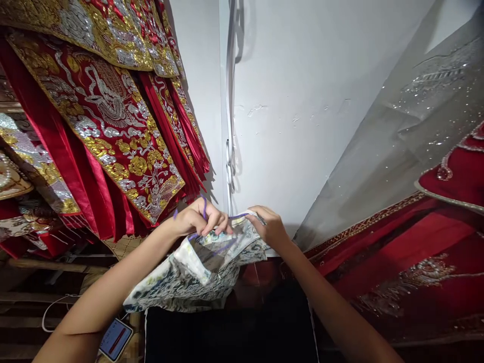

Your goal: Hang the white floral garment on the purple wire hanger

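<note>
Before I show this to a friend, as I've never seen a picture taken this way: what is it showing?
There is no machine here, just a person's two bare hands. The only picture comes from a camera worn on that person's head, looking forward and down. The right hand holds the edge of a patterned cloth. The left hand is at the cloth too, with a purple cord over it. At the lower left lies a lit phone, partly behind the arm. Red embroidered clothing hangs on the left, beside a pale wall.
</note>
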`<state>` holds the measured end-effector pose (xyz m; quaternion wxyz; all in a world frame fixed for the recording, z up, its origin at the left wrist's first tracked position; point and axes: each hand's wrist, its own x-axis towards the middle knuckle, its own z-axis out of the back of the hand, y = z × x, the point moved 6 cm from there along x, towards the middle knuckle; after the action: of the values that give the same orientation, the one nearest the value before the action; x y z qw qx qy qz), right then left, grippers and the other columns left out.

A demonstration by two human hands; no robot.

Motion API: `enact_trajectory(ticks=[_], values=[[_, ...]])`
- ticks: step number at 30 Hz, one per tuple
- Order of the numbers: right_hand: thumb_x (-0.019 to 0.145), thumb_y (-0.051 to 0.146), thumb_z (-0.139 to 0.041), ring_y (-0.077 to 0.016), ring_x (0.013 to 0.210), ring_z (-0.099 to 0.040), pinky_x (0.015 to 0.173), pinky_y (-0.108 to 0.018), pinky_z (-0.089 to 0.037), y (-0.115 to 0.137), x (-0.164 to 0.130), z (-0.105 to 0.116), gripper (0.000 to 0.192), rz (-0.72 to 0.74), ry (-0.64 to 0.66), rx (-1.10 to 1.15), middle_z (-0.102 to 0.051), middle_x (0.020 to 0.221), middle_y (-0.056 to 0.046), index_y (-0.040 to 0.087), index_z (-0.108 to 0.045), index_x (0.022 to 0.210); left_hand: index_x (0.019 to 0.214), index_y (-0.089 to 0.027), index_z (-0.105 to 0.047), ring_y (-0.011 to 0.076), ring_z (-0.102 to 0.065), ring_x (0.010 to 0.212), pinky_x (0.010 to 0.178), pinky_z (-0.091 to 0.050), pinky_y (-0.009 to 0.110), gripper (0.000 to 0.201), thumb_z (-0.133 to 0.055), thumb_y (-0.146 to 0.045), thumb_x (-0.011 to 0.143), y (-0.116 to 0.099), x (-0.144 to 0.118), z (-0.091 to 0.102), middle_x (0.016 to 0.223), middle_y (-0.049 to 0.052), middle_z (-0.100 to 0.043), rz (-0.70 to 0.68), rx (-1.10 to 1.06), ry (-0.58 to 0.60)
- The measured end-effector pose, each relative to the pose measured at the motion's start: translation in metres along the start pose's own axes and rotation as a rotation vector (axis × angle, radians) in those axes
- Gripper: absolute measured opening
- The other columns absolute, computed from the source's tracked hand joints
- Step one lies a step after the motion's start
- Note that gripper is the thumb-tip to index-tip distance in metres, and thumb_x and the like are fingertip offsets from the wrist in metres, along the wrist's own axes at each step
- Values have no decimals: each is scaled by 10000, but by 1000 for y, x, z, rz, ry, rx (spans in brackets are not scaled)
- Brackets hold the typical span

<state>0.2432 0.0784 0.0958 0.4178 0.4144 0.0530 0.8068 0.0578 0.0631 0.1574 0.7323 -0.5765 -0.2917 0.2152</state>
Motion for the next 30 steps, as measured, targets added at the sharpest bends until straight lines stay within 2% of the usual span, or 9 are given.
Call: enact_trajectory(ticks=[3, 6, 9, 13, 18, 21, 25, 28, 30], values=[[959, 483, -462, -232, 735, -635, 697, -324, -462, -21, -3, 21, 309, -211, -84, -63, -689, 779, -32, 271, -668, 867, 744, -198, -664, 249, -661, 842, 845, -551, 477, 155, -625, -348, 743, -8, 4, 26, 797, 92, -686, -25, 150, -268], [922, 558, -492, -187, 645, -557, 613, -271, -403, -46, 2, 53, 361, -368, -248, -86, -610, 666, 4, 249, -649, 824, 1187, -233, -594, 236, -605, 1155, 1018, -486, 423, 370, -584, -278, 820, -22, -2, 47, 1225, 87, -648, -103, 467, -444], [895, 587, -512, -156, 567, -435, 545, -265, -326, -67, 21, 85, 426, -406, -390, -119, -469, 574, 21, 220, -586, 693, 1274, -248, -540, 236, -568, 1222, 1069, -439, 418, 385, -548, -310, 894, -29, -12, 63, 1305, 78, -609, -94, 745, -532], [860, 590, -555, -132, 527, -322, 499, -271, -246, -86, 49, 108, 499, -409, -452, -110, -330, 523, 37, 218, -432, 552, 1242, -236, -562, 248, -578, 1177, 1025, -450, 422, 342, -543, -330, 914, -24, -19, 85, 1260, 78, -624, -69, 887, -663], [755, 633, -664, -142, 509, -459, 479, -257, -322, -104, 60, 92, 476, -538, -254, 301, -510, 536, 9, 189, -574, 610, 1116, -200, -627, 222, -634, 984, 880, -510, 373, 279, -529, -384, 930, 19, -7, 85, 1120, 84, -654, -22, 701, -564], [671, 624, -755, -164, 518, -552, 485, -262, -393, -112, 55, 77, 478, -680, -110, 602, -631, 606, -32, 156, -668, 716, 1093, -200, -620, 203, -625, 919, 822, -508, 341, 318, -629, -428, 872, 38, -1, 75, 1136, 88, -620, -48, 691, -704], [642, 563, -819, -200, 570, -635, 545, -292, -490, -110, 50, 64, 446, -792, 113, 824, -703, 678, -67, 153, -698, 769, 1138, -218, -578, 158, -585, 803, 713, -467, 277, 444, -737, -434, 785, 42, 10, 58, 1128, 73, -584, -152, 699, -913], [712, 584, -750, -260, 697, -700, 679, -356, -559, -99, 48, 49, 425, -847, 350, 938, -739, 745, -104, 167, -696, 776, 952, -194, -595, 126, -494, 660, 627, -384, 244, 222, -638, -397, 875, 37, 24, 49, 833, 9, -565, -197, 678, -919], [759, 613, -683, -286, 797, -716, 753, -388, -566, -89, 50, 40, 440, -846, 478, 966, -751, 787, -121, 175, -701, 801, 846, -187, -559, 117, -438, 615, 595, -340, 233, 204, -563, -374, 927, 31, 30, 46, 698, -22, -485, -244, 585, -906]])
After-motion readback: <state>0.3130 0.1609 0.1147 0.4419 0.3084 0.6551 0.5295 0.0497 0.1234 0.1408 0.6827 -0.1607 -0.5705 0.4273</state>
